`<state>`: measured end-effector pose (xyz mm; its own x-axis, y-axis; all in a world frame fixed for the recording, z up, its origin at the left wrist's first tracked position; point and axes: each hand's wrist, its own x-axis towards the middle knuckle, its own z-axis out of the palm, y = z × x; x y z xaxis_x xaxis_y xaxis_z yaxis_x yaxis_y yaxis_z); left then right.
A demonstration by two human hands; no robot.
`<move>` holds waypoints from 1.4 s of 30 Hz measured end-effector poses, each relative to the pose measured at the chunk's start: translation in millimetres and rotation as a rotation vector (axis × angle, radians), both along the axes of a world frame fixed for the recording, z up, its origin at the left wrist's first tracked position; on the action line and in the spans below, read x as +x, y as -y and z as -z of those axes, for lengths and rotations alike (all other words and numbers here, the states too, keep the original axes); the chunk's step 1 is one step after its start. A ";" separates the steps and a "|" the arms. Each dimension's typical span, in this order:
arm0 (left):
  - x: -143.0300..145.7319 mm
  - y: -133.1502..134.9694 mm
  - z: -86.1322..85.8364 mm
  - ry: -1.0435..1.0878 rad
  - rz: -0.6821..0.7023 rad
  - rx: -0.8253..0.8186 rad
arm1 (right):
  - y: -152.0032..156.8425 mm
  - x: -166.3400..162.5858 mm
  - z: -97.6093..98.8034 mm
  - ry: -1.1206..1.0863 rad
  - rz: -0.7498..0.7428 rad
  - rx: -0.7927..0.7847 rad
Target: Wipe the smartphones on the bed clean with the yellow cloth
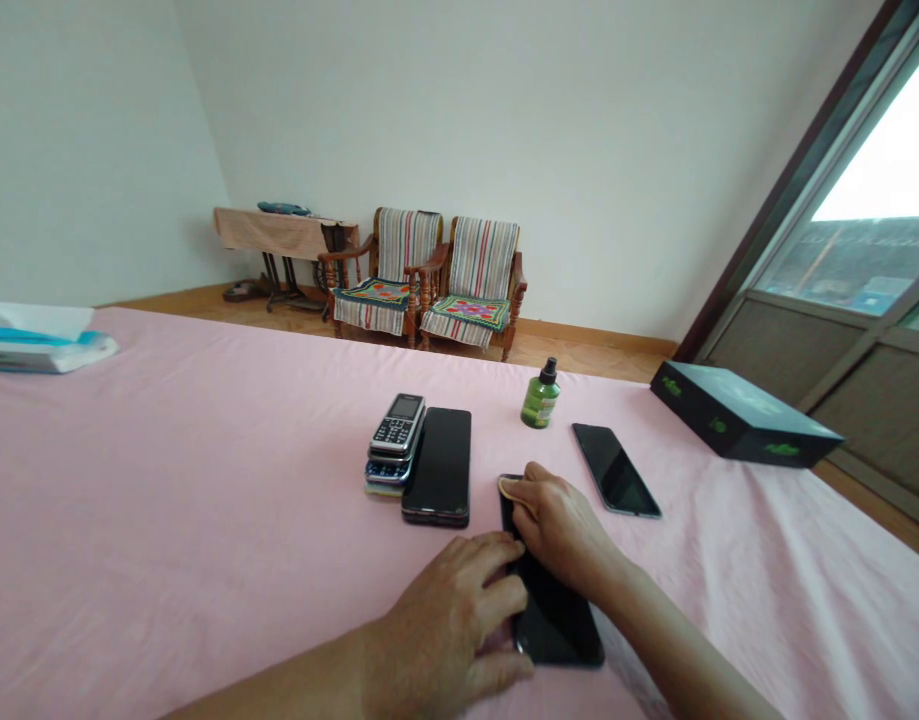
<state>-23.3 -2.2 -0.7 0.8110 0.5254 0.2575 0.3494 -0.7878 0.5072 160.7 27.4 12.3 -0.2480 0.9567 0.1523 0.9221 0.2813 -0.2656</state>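
A black smartphone [560, 625] lies screen up on the pink sheet in front of me. My left hand [459, 615] holds it steady by its left edge, fingertips resting on the edge and screen. Bent fingers of my right hand [560, 515] press a small cream-coloured cloth or pad [508, 487] onto the phone's far left corner; most of the pad is hidden beneath them. Left of this phone is a dark smartphone stack [438, 465]. Against it sits a pile of keypad phones [397, 430]. Another smartphone [616, 470] lies to the right.
A green bottle [540, 397] with a black cap stands beyond the phones. At the right is a black box [744, 410] with green lettering. A tissue pack [46, 345] lies far left on the pink sheet [226, 480]. Two wooden chairs [470, 265] stand by the wall.
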 end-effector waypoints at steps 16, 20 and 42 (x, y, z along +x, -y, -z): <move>-1.6 1.3 -8.5 -0.011 0.002 -0.016 | 5.9 8.0 -0.8 -0.085 -0.110 -0.078; -0.4 0.7 -8.3 0.001 0.013 -0.022 | 15.6 10.3 -0.5 -0.119 -0.145 -0.100; 2.2 1.0 -11.9 0.036 -0.141 -0.225 | 61.9 16.4 -19.0 -0.184 -0.280 -0.328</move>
